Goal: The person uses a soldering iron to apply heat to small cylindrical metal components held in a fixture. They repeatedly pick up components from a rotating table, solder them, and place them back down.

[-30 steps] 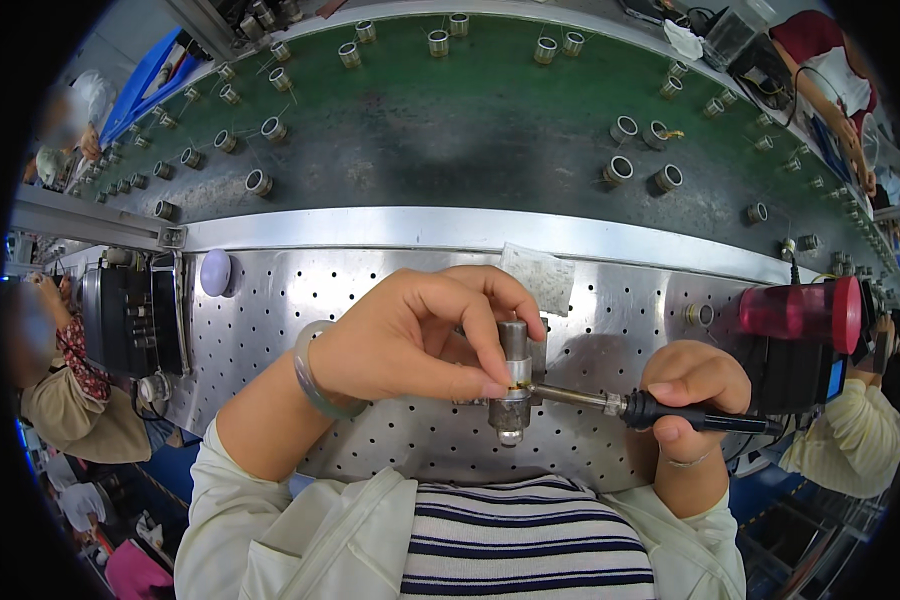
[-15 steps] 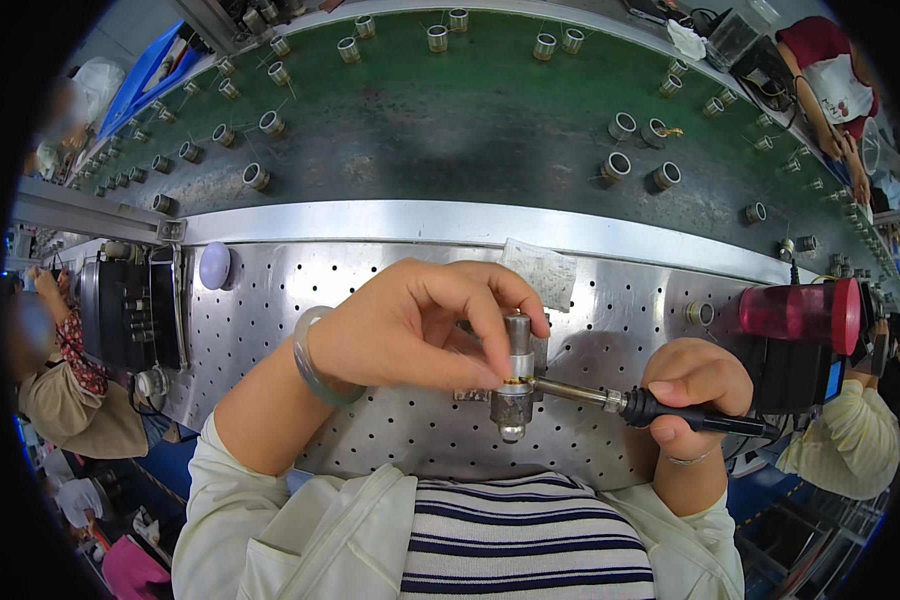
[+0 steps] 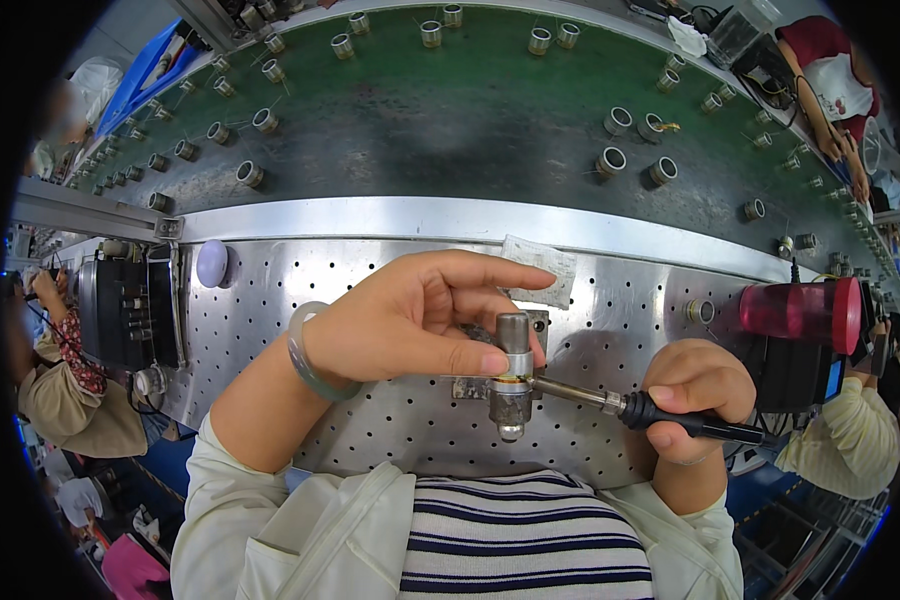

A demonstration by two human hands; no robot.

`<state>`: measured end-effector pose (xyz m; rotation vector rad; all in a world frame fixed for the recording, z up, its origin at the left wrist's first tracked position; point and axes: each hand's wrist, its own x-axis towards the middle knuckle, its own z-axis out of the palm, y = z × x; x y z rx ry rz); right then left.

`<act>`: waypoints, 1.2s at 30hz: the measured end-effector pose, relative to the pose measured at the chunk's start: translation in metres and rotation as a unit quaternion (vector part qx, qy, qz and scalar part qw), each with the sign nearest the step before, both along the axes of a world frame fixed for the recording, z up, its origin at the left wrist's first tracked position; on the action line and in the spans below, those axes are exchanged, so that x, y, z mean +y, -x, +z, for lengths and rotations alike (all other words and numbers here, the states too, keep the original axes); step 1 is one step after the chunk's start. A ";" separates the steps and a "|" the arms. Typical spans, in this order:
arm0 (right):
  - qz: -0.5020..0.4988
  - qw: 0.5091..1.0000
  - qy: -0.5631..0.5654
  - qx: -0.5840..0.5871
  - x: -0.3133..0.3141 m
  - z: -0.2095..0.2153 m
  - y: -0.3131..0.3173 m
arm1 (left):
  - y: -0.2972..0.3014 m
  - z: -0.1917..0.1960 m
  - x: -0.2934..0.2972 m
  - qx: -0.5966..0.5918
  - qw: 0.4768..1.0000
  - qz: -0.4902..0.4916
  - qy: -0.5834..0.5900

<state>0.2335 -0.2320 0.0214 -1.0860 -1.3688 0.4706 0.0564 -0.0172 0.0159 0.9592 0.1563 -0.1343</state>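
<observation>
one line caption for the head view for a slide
Left hand steadies a small metal cylinder while the right hand touches a soldering iron to it.

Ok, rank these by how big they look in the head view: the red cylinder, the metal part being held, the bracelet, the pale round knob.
1. Red cylinder
2. Metal part
3. Bracelet, roughly like the part, so unsure
4. Pale round knob

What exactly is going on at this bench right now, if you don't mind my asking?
A person is soldering. The left hand steadies a small metal cylinder upright over a perforated steel table, thumb and fingers pinching its upper part. The right hand grips a soldering iron by its black handle, with the tip touching the cylinder's side. A green conveyor belt carrying small metal cups runs behind.
</observation>
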 end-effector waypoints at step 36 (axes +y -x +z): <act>0.028 0.992 -0.045 0.118 -0.006 -0.010 -0.010 | -0.009 -0.006 -0.002 0.008 1.000 -0.006 0.026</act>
